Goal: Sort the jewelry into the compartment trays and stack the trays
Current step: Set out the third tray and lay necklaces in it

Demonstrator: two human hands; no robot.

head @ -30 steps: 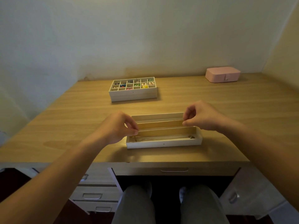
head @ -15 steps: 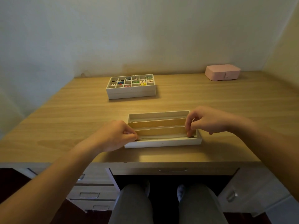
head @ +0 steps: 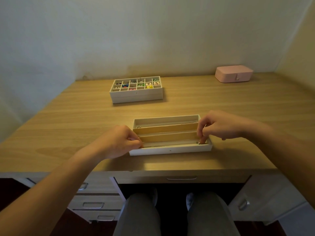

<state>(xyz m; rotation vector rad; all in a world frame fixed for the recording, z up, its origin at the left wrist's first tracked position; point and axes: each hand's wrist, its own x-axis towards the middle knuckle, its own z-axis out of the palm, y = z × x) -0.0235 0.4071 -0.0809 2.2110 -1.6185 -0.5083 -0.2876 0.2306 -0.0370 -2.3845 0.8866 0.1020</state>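
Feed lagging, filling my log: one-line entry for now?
left hand pinches necklace left end | right hand pinches clasp end | necklace in long tray near slot

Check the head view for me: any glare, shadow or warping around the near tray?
Head view: dim warm light, no hard glare; a pale patch on the desk just before the near tray; soft shadow under the left hand and right hand; wide-angle warping bows the desk edges; the thin chain both hands pinch barely shows.
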